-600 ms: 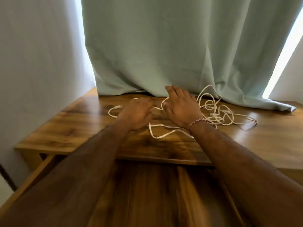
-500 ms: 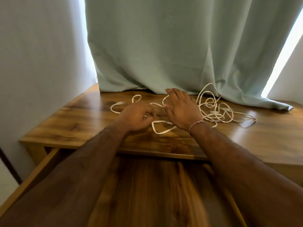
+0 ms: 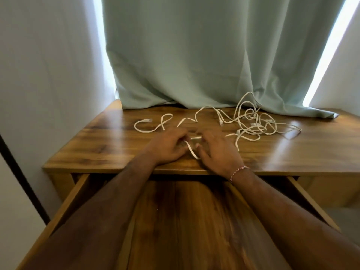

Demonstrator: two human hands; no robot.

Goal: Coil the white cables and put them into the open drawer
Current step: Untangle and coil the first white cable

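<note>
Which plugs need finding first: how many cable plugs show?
3: one far left, one mid-desk, one in the tangle. Others may be hidden there.

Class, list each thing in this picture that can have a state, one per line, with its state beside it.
drawer: pulled open, no cable visible inside
white cables: uncoiled, tangled loose on the desk top
desk: bears all the cables
curtain: drawn, hem resting on the desk
left hand: curled on a cable strand
right hand: fingers on the same strand
</note>
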